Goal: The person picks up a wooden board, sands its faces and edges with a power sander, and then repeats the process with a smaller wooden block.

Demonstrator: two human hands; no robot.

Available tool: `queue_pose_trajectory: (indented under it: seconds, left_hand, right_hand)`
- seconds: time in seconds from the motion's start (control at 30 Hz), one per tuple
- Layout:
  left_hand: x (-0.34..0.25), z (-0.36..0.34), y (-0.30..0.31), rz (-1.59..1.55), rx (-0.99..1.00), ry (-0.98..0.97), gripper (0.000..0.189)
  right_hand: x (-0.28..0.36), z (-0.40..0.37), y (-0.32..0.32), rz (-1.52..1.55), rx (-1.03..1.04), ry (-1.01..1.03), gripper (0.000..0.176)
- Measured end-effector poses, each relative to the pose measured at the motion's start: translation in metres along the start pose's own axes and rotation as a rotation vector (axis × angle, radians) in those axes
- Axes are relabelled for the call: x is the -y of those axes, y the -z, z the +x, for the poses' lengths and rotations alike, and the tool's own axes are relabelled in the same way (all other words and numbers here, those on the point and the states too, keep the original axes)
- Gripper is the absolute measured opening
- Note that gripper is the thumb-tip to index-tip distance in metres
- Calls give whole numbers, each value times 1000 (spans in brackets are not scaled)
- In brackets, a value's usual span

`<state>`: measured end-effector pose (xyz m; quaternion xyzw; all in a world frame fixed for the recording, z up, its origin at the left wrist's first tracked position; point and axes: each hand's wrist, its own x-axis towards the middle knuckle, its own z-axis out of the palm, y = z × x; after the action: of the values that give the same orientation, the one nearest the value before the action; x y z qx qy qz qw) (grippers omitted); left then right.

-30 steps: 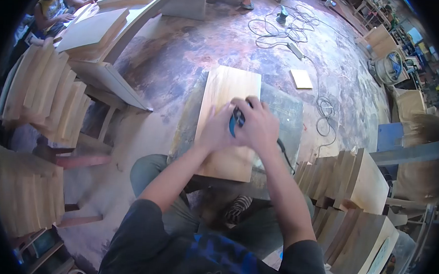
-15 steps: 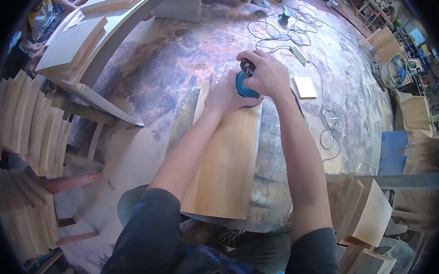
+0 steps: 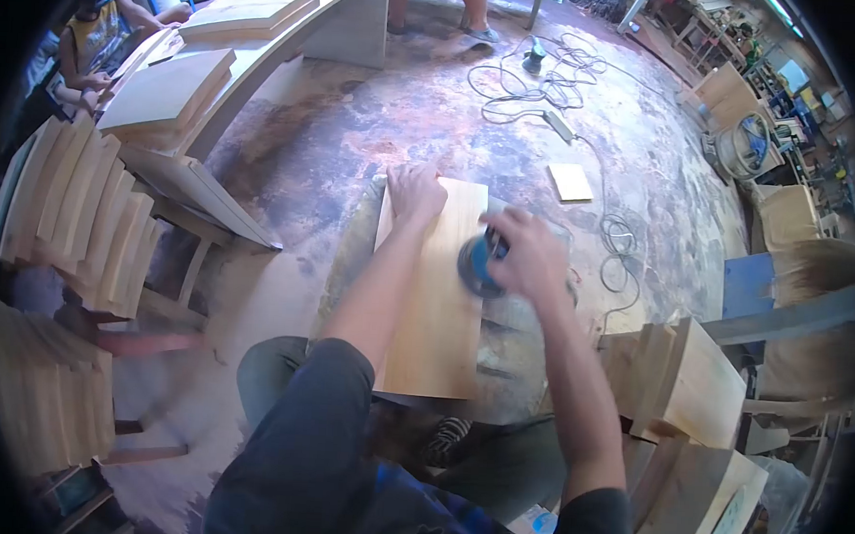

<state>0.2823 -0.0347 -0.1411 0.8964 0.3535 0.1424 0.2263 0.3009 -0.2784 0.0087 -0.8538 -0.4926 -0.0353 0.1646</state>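
Note:
A long light-wood board [image 3: 432,316] lies lengthwise before me on a low worn work surface [image 3: 511,368]. My left hand [image 3: 418,195] rests on the board's far left part, fingers stretched toward its far end. Gripped in my right hand [image 3: 532,256] is a blue orbital sander [image 3: 478,266], smeared by motion. The sander overlaps the board's right edge in this view, and my fingers wrap round its dark top.
Stacked boards stand at my left [image 3: 68,209] and right [image 3: 697,387]. A curved bench [image 3: 348,26] carries more panels. On the floor lie a small pale block [image 3: 570,182], a power strip [image 3: 559,126], coiled cable [image 3: 620,235] and a green tool [image 3: 533,57]. Another person [image 3: 96,47] sits at far left.
My right hand has brought the sander nearer and to the board's right edge. My left hand has come away from the sander and now lies on the board. The view has shifted slightly.

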Motion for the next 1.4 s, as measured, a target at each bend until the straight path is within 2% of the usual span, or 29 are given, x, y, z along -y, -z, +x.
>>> queue_pose_trajectory:
  seconds: [0.17, 0.23, 0.27, 0.3, 0.37, 0.4, 0.47, 0.5, 0.57, 0.6, 0.7, 0.8, 0.97, 1.07, 1.1, 1.2, 1.27, 1.4]
  left_hand:
    - [-7, -71, -6, -67, -13, -2, 39]
    - [2, -103, -9, -640, -279, -216, 47]
    - [17, -127, -11, -811, -9, -233, 54]
    - [22, -165, 12, -975, 268, -243, 63]
    - [30, -246, 51, -854, 378, -371, 82]
    - [26, -273, 68, -855, 393, -346, 82]
    - [20, -297, 88, -231, 230, -749, 90]
    - [18, -297, 81, -233, 240, -736, 90]
    - [8, -282, 60, -346, 131, -492, 106]
    - [11, -264, 43, -438, 6, -509, 92]
    - [8, -201, 36, -487, 126, -411, 87]
    - [5, -148, 40, -465, 59, -416, 84]
    - [15, -64, 22, -332, -31, -426, 88]
    - [9, -33, 31, -434, -6, -247, 90]
    - [11, -29, 30, -434, -9, -248, 90]
    - [12, -55, 34, -375, -48, -302, 89]
    - [7, -100, 49, -323, 89, -327, 92]
    - [1, -212, 55, -384, 151, -322, 98]
  right_hand:
    - [64, -143, 32, 5, 17, -20, 57]
    - [77, -169, 39, -3, 41, -38, 59]
    - [83, -179, 39, 0, 14, -39, 60]
    - [87, -189, 37, 4, -10, -42, 60]
    - [95, -193, 37, -9, 2, -50, 59]
    - [98, -192, 35, -31, -2, -50, 58]
    - [104, -178, 21, -40, -21, -72, 56]
    - [105, -166, 14, -63, -54, -85, 54]
    - [103, -134, 1, -66, -79, -62, 50]
    - [98, -116, -6, -80, -120, -52, 48]
    - [81, -58, -25, -94, -135, -62, 44]
    - [64, 0, -39, -101, -141, -77, 41]
    - [42, 83, -59, -109, -144, -72, 40]
    - [29, 125, -69, -107, -145, -56, 39]
    - [29, 130, -68, -107, -161, -31, 39]
    - [38, 102, -62, -113, -149, -38, 39]
    - [47, 56, -57, -109, -142, -50, 39]
    - [87, -58, -27, -106, -136, -72, 40]
